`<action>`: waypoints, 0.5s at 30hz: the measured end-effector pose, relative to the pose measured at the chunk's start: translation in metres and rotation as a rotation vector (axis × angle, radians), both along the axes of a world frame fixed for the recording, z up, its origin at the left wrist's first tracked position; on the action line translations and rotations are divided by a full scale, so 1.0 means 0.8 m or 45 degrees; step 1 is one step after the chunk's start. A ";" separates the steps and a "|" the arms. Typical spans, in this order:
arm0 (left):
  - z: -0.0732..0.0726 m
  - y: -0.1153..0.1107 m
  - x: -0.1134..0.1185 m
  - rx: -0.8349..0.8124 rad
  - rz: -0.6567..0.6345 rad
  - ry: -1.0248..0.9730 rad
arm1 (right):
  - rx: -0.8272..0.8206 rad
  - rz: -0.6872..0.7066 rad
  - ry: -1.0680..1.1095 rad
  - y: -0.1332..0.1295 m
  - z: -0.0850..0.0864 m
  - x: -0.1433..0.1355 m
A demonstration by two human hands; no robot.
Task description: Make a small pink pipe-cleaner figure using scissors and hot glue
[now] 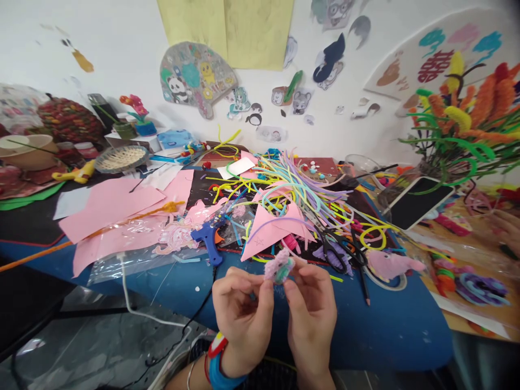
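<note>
Between my two hands is a small fuzzy pipe-cleaner piece (pixel 278 267), curled, pale pink-purple with some teal at its middle. My left hand (pixel 244 314) pinches its left side between thumb and fingers. On the other side, my right hand (pixel 311 311) grips it the same way. Just behind it lie cut pink paper (pixel 266 230) and a large heap of loose pipe cleaners (pixel 303 181) in pastel and bright colours. A blue glue gun (pixel 209 241) rests to the left, and black-handled scissors (pixel 337 257) lie to the right of my hands.
Pink paper sheets (pixel 117 203) cover the table's left part. A pencil (pixel 365 284) and a pink fuzzy figure (pixel 392 264) on a tape roll lie right. A phone (pixel 421 203) leans against a vase of pipe-cleaner flowers. Another person's hand (pixel 506 227) shows at the far right.
</note>
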State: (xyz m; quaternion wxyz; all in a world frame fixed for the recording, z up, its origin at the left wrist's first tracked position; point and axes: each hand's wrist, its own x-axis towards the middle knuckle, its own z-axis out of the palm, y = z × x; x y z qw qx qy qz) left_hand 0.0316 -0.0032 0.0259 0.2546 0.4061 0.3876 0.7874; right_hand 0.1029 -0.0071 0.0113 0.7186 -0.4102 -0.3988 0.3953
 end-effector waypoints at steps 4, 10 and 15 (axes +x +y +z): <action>-0.003 0.000 0.001 -0.003 -0.019 0.000 | -0.033 0.015 0.001 -0.001 -0.004 0.002; -0.004 -0.001 0.000 0.048 0.012 0.041 | -0.070 -0.001 -0.024 0.002 -0.002 0.002; -0.005 -0.001 -0.001 0.095 0.068 0.143 | -0.077 -0.025 -0.032 0.002 -0.001 0.001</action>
